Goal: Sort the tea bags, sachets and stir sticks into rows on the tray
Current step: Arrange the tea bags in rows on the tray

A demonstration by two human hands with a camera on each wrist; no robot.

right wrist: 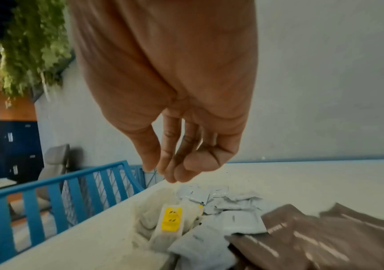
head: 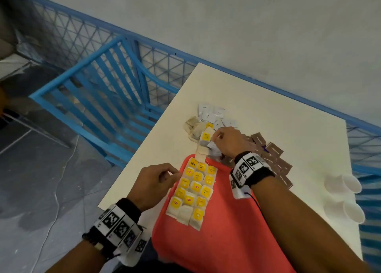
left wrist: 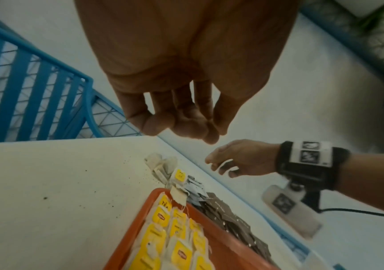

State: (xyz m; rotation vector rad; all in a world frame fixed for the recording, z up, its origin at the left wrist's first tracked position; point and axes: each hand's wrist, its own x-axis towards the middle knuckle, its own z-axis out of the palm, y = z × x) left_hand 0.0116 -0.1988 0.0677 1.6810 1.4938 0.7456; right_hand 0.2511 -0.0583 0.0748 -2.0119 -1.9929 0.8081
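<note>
A red tray (head: 226,221) lies at the near edge of the white table (head: 278,111). Tea bags with yellow tags (head: 194,190) fill three rows on its left side, also seen close in the left wrist view (left wrist: 163,237). Beyond the tray is a loose pile: tea bags (head: 195,128), white sachets (head: 212,113) and brown sachets (head: 274,159). My right hand (head: 224,140) hovers over that pile with relaxed fingers (right wrist: 172,169) pointing down at a yellow-tagged tea bag (right wrist: 172,217), holding nothing. My left hand (head: 162,177) sits at the tray's left rim, fingers (left wrist: 181,126) loosely curled and empty.
White spoon-shaped pieces (head: 344,192), blurred, lie at the table's right edge. A blue metal railing (head: 103,87) and mesh fence run along the table's left and far sides. The tray's right half (left wrist: 228,244) is bare.
</note>
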